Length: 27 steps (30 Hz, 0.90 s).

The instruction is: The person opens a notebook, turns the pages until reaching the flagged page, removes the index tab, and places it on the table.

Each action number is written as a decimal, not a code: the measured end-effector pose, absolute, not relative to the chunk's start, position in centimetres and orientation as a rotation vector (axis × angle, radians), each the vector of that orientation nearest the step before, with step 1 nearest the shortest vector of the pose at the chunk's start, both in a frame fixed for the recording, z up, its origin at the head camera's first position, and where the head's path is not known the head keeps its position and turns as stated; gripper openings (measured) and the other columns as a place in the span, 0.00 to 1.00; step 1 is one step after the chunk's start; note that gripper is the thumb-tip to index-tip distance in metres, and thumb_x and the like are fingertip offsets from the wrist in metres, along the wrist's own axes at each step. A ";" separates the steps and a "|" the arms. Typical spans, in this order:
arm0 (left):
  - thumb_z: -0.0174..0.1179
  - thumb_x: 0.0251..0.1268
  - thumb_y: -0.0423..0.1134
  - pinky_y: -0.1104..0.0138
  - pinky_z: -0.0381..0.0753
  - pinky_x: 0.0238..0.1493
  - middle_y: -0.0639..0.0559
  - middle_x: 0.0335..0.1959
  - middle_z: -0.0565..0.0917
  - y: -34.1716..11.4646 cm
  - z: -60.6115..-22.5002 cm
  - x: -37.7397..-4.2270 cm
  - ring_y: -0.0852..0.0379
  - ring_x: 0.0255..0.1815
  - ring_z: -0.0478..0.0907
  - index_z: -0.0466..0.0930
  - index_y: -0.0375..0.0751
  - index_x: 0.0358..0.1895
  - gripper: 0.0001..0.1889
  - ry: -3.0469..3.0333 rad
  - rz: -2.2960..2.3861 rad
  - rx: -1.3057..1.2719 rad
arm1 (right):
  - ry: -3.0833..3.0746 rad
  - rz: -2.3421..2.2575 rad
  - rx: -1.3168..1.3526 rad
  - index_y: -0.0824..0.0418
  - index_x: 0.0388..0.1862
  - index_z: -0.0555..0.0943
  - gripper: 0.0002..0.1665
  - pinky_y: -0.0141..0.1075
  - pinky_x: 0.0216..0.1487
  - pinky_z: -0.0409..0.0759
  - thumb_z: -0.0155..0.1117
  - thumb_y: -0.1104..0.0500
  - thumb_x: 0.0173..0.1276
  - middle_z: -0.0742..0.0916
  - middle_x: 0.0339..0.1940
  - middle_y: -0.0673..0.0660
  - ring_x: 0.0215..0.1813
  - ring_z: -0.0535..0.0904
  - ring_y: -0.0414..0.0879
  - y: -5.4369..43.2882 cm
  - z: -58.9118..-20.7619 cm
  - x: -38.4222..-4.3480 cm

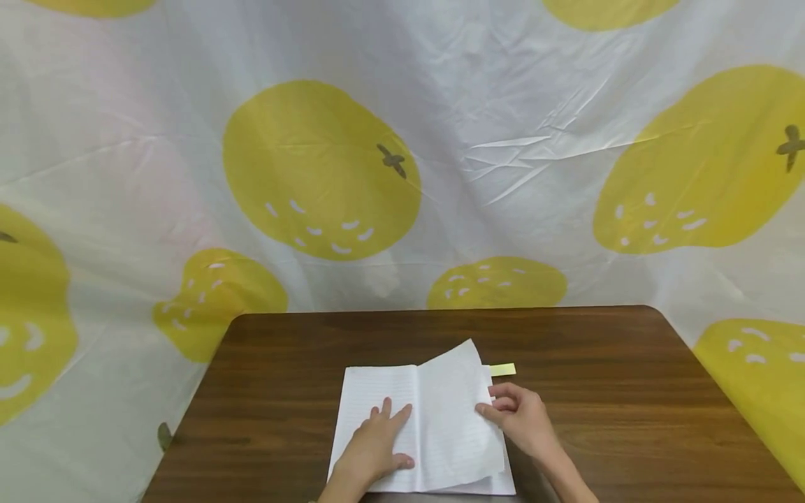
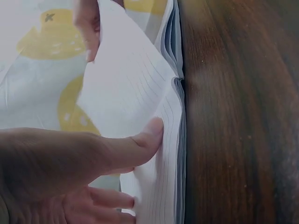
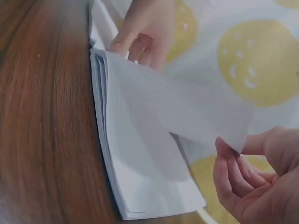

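A notebook is lying open on a brown table, low in the middle of the head view. Its pages are showing thin lines.

The left hand is resting on the left page, at the bottom of the head view, a bit left of the middle. Its fingers are spreading wide, and they are not wrapping around anything. In the left wrist view, its thumb is reaching in from the left side and pressing on the paper near the fold.

The right hand is sitting by the right edge of the notebook, right of the middle and low in the head view. Its thumb and fingers are closing in a narrow pinch on one loose page. That page is bending up off the pages under it, and its top corner is pointing up. In the right wrist view, the pinch is showing at the lower right, right at the edge of the page.

A little yellow tab is sticking out from the right side of the notebook, near its top and just above the right hand.

Behind the table, a white cloth is hanging and filling the top of the head view. Big yellow fruit shapes are showing all over it, and some wrinkles are catching the light at the upper right.
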<state>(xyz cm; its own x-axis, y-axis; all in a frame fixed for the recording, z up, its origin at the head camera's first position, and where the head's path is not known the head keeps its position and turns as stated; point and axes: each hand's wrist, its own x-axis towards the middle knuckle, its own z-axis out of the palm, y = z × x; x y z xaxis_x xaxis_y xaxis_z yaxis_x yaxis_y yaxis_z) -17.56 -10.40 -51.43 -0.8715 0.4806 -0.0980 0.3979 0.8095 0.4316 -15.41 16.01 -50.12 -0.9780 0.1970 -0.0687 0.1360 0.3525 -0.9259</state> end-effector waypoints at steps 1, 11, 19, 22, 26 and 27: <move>0.77 0.48 0.49 0.35 0.78 0.57 0.23 0.71 0.68 -10.4 -51.4 -17.6 0.22 0.67 0.71 0.71 0.42 0.72 0.44 2.790 0.599 0.687 | -2.509 1.803 -0.327 0.70 0.47 0.83 0.18 0.29 0.33 0.79 0.76 0.64 0.60 0.91 0.28 0.57 0.30 0.82 0.37 16.2 -50.3 -15.4; 0.77 0.49 0.48 0.38 0.75 0.62 0.25 0.72 0.67 -10.7 -51.5 -17.9 0.24 0.68 0.70 0.70 0.42 0.73 0.44 2.766 0.590 0.717 | -2.524 1.908 -0.314 0.70 0.46 0.82 0.17 0.37 0.35 0.86 0.74 0.60 0.64 0.92 0.33 0.58 0.32 0.85 0.41 17.5 -50.2 -15.2; 0.72 0.59 0.47 0.37 0.73 0.64 0.25 0.73 0.66 -10.8 -51.4 -17.9 0.23 0.69 0.68 0.70 0.40 0.73 0.38 2.757 0.618 0.683 | -2.599 1.868 -0.005 0.74 0.44 0.81 0.17 0.33 0.32 0.85 0.73 0.61 0.65 0.91 0.30 0.61 0.27 0.84 0.41 16.9 -50.8 -15.5; 0.58 0.73 0.51 0.37 0.70 0.68 0.26 0.74 0.65 -10.8 -51.6 -17.9 0.23 0.71 0.66 0.67 0.37 0.74 0.33 2.726 0.690 0.641 | -2.543 1.964 -0.007 0.75 0.45 0.80 0.16 0.32 0.33 0.85 0.71 0.63 0.67 0.91 0.31 0.62 0.28 0.83 0.39 16.2 -51.4 -15.9; 0.39 0.80 0.61 0.36 0.66 0.70 0.28 0.76 0.64 -10.9 -51.8 -18.0 0.24 0.73 0.64 0.58 0.33 0.78 0.38 2.680 0.828 0.563 | -2.519 2.017 0.068 0.77 0.45 0.80 0.15 0.31 0.32 0.85 0.69 0.64 0.68 0.90 0.30 0.64 0.27 0.83 0.39 15.1 -51.9 -16.3; 0.38 0.80 0.63 0.36 0.67 0.69 0.28 0.76 0.64 -10.9 -51.9 -18.0 0.24 0.72 0.65 0.56 0.33 0.78 0.40 2.676 0.859 0.545 | -2.518 2.023 0.089 0.77 0.45 0.79 0.15 0.31 0.31 0.85 0.69 0.64 0.69 0.90 0.29 0.64 0.26 0.83 0.38 14.8 -52.0 -16.4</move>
<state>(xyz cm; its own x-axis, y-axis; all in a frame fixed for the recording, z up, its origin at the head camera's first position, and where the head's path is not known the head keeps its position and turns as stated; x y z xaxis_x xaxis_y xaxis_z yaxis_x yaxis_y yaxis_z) -18.00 -10.89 -51.87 -0.8904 0.4316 -0.1449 0.2665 0.7522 0.6026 -16.39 14.77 -51.96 -0.9945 -0.0987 -0.0352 0.0131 0.2162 -0.9763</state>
